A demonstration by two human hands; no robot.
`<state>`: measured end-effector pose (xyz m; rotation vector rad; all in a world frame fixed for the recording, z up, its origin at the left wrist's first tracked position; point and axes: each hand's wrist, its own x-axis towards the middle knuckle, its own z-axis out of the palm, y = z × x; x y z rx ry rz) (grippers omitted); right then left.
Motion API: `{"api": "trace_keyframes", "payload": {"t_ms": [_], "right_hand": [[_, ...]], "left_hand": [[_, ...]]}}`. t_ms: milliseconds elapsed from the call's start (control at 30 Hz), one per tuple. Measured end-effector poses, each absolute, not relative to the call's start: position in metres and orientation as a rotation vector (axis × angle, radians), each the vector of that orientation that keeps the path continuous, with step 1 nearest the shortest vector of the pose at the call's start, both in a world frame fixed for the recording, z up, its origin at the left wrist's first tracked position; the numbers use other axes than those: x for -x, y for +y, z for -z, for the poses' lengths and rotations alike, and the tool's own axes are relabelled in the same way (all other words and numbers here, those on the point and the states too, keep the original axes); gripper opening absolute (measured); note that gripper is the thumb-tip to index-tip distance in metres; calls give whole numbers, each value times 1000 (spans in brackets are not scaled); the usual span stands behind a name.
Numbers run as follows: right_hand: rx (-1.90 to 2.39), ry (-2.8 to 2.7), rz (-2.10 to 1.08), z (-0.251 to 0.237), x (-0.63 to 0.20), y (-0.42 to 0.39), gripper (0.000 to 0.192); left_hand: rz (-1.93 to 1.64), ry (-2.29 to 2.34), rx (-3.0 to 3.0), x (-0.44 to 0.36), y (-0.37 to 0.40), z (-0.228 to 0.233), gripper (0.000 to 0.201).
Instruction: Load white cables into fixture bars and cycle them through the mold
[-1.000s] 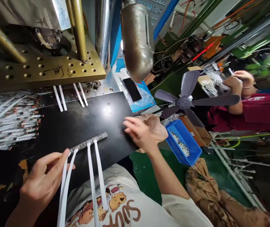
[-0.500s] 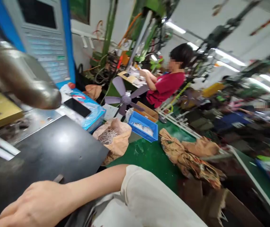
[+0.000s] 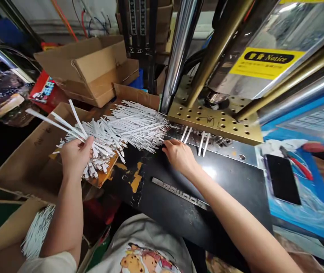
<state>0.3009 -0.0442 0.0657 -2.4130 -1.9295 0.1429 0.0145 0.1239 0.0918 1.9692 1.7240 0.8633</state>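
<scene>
Half a second ago the view was swung toward a co-worker in red; now it faces the press and the heaped strips to its left. One second ago the left hand [image 3: 75, 157] held a metal bar with strips hanging from it; now its thumb and fingers are pinched around a few white flat strips [image 3: 78, 118], their free ends fanning up and away from the person. The right hand [image 3: 180, 155], then spread over the bench [image 3: 230, 185] with nothing in its grasp, has its fingers bent together at the right edge of the strip pile [image 3: 139, 123]; whether it grips one I cannot tell. A slotted metal bar [image 3: 179, 192] lies flat on the bench, near the right forearm. Four strip ends [image 3: 206, 145] jut out in two pairs from under the gold plate [image 3: 230, 131], much as they did a second ago.

The strips are thin, ribbon-like and matt white, heaped in a loose tangle near the left hand and lying more nearly parallel farther right. The bar is narrow, grey and straight, with a row of recesses along it. The bench is smooth and black, its left part scuffed to tan patches. The plate is thick and drilled with round holes, under smooth brass-coloured rods [image 3: 221, 49] and a mirror-bright column [image 3: 180, 53]. Creased brown cardboard boxes [image 3: 93, 68] stand behind the pile.
</scene>
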Motion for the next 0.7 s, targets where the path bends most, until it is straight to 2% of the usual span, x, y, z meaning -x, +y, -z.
{"api": "trace_keyframes", "payload": {"t_ms": [100,233,267,333,400,467,567,700], "right_hand": [[2475,-1969,-77,-68,-296,-13,21],[2431,-2059,-91,-77,-292,-9,28],[2427,-2077,-87,-80,-292,-16,27],[2450,-2101,-76,-85,-292,-33,24],[2483,-2125,-53,-87,-294,-54,22],[2499,-2142,-26,-84,-297,-75,22],[2528,-2097,-3,-71,-300,-102,23],[2566,-2007,-24,-57,-300,-130,24]], "left_hand": [[-641,1934,-2342,-7,137,-92,46],[-894,1973,-2383,-19,126,-94,74],[-970,1882,-2438,-27,119,-95,70],[-951,1479,-2647,-53,103,-99,47],[-689,955,-2817,-90,88,-103,27],[-393,646,-2886,-134,79,-104,19],[-205,635,-2976,-197,81,-101,21],[-173,654,-2994,-249,98,-88,18]]}}
